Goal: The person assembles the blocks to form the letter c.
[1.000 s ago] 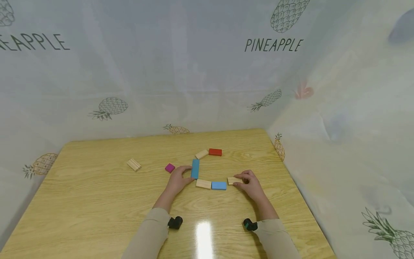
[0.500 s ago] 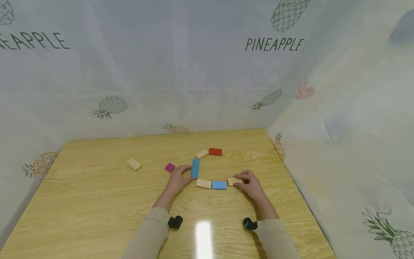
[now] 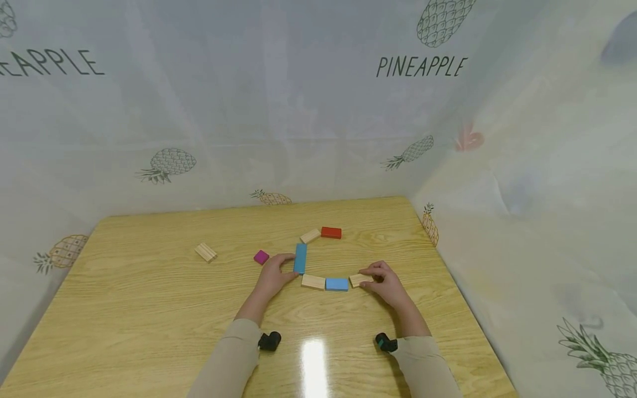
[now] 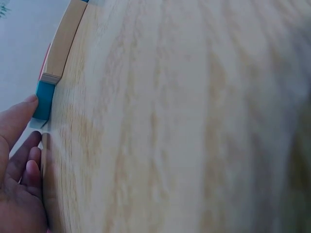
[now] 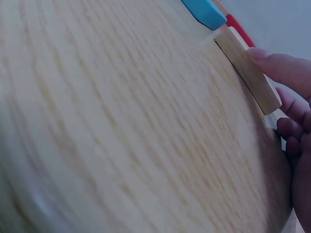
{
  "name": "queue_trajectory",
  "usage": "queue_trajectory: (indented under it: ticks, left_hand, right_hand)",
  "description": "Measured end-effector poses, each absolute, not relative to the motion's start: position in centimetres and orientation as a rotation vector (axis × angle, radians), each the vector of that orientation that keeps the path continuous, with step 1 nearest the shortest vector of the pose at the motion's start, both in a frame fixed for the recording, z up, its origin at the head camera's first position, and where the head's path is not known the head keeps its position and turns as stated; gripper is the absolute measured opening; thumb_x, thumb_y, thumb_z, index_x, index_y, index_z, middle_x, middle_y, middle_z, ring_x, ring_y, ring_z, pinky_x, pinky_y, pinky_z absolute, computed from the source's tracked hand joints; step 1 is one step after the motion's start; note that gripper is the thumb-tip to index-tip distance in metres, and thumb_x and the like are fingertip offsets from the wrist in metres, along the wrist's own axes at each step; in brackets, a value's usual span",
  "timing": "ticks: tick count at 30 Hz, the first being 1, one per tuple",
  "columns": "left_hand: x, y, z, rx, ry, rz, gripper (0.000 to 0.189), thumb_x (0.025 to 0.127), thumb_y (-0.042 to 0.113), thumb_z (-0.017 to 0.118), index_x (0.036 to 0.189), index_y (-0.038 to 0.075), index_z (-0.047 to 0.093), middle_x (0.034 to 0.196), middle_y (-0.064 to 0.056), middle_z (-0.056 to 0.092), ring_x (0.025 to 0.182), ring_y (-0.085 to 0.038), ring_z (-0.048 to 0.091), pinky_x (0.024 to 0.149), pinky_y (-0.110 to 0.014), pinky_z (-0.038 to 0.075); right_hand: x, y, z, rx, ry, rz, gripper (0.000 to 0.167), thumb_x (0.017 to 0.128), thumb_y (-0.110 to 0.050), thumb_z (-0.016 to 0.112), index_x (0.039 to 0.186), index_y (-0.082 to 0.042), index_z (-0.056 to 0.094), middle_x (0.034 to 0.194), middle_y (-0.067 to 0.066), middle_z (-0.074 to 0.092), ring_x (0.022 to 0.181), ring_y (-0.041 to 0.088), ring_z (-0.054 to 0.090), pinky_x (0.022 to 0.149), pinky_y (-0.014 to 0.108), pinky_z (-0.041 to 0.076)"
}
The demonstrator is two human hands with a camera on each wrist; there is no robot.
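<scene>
In the head view my left hand (image 3: 271, 276) holds a blue wooden block (image 3: 301, 258) lying lengthwise away from me, thumb at its near end and forefinger at its left side. My right hand (image 3: 385, 282) pinches a plain wooden block (image 3: 359, 280) between thumb and forefinger, low at the table. Between the hands lie another plain block (image 3: 313, 282) and a lighter blue block (image 3: 337, 284), end to end. In the right wrist view the thumb presses the near side of the pinched block (image 5: 248, 68). The left wrist view shows the thumb at the blue block's end (image 4: 43, 100).
Farther back lie a tilted plain block (image 3: 311, 236) and a red block (image 3: 331, 232). Left of the left hand sit a small magenta block (image 3: 261, 257) and plain wooden pieces (image 3: 206, 252) side by side. A pineapple-printed curtain (image 3: 298, 110) hangs behind the wooden table (image 3: 149, 309).
The plain block in my right hand has turned slightly, its left end staying close to the lighter blue block. My left hand and the other blocks have stayed in place.
</scene>
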State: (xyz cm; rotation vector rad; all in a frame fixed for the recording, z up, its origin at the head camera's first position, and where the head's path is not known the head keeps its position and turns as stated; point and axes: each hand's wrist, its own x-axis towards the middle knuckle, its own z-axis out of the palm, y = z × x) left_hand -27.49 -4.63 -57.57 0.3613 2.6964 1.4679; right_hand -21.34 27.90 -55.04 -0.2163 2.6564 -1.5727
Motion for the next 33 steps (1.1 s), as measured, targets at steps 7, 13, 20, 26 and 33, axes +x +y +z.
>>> queue_trajectory:
  ticks: [7,13,20,26,33]
  left_hand:
    - [-27.6,-4.7,-57.6,0.359,2.691,1.472,0.050,0.080,0.011,0.081,0.126,0.004,0.064,0.128,-0.016,0.060,0.125,-0.036,0.050,0.106,-0.049,0.038]
    - [-27.6,-4.7,-57.5,0.351,2.686,1.472,0.050,0.080,0.011,0.081,0.127,0.005,0.063,0.129,-0.016,0.060,0.126,-0.036,0.049,0.107,-0.048,0.037]
    - [-27.4,-4.7,-57.1,0.333,2.676,1.454,0.050,0.082,0.013,0.080,0.127,0.005,0.063,0.131,-0.016,0.058,0.129,-0.037,0.045,0.108,-0.050,0.034]
    - [-27.4,-4.7,-57.2,0.333,2.670,1.459,0.049,0.083,0.013,0.079,0.128,0.006,0.062,0.132,-0.016,0.057,0.129,-0.037,0.045,0.109,-0.050,0.033]
    - [-27.3,-4.6,-57.3,0.349,2.660,1.478,0.049,0.083,0.011,0.079,0.128,0.004,0.062,0.131,-0.017,0.058,0.128,-0.038,0.046,0.108,-0.051,0.034]
  right_hand:
    - [-21.7,28.2,-55.8,-0.204,2.641,-1.567,0.032,0.086,-0.007,0.075,0.116,0.002,0.069,0.109,0.016,0.051,0.087,0.028,0.038,0.072,0.031,0.033]
    - [-22.1,28.6,-56.9,-0.207,2.642,-1.595,0.030,0.085,-0.012,0.076,0.114,-0.004,0.072,0.108,0.011,0.053,0.086,0.024,0.038,0.072,0.031,0.034]
    - [-22.3,29.0,-57.4,-0.267,2.608,-1.595,0.034,0.085,-0.013,0.077,0.117,-0.003,0.070,0.111,0.011,0.052,0.089,0.024,0.040,0.075,0.030,0.037]
    - [-22.5,29.4,-57.0,-0.320,2.582,-1.546,0.037,0.082,-0.008,0.078,0.118,-0.002,0.069,0.110,0.011,0.053,0.089,0.022,0.042,0.075,0.026,0.039]
    - [-23.8,29.9,-55.8,-0.247,2.695,-1.453,0.033,0.080,-0.005,0.079,0.112,-0.003,0.072,0.093,0.008,0.056,0.076,0.021,0.043,0.064,0.029,0.040]
